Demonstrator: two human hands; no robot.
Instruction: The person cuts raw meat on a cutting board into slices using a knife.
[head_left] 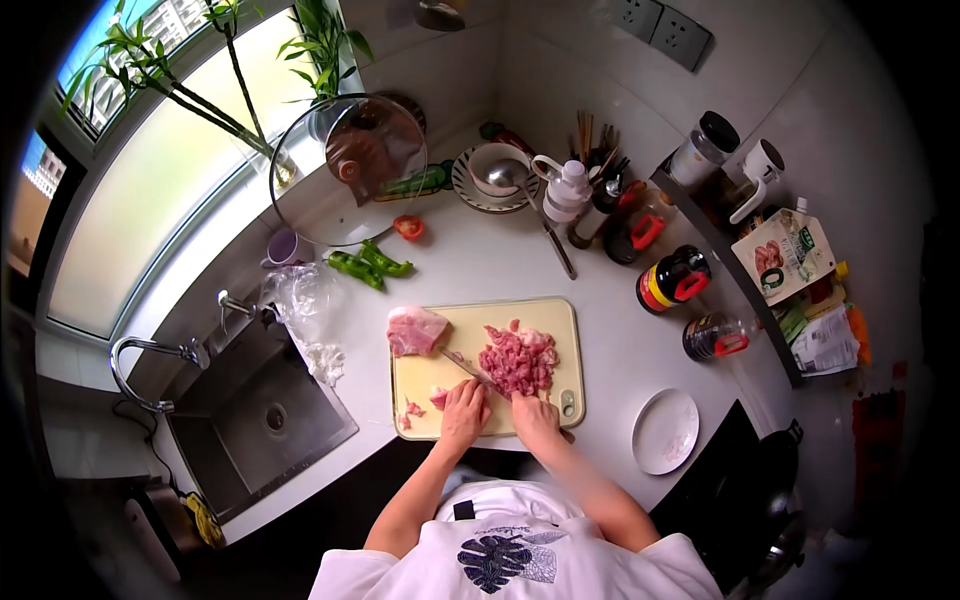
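Note:
A cream cutting board (pixel 487 313) lies on the counter before me. My right hand (pixel 536 416) is closed around the handle of a kitchen knife (pixel 470 368), whose blade points up and left across the board. My left hand (pixel 466 410) is beside the blade with its fingers curled down on a small piece of meat (pixel 438 398), mostly hidden under them. A pile of cut raw meat (pixel 518 360) sits right of the blade. A larger pink chunk of meat (pixel 415 331) rests at the board's upper left, with small scraps (pixel 411 411) at the lower left.
Green peppers (pixel 370 264), a tomato half (pixel 408 227) and a glass lid (pixel 348 170) are behind the board. A sink (pixel 262 425) and plastic bag (pixel 300 300) are left. Right stand a white plate (pixel 665 431) and sauce bottles (pixel 672 280). A ladle (pixel 548 225) rests in a bowl.

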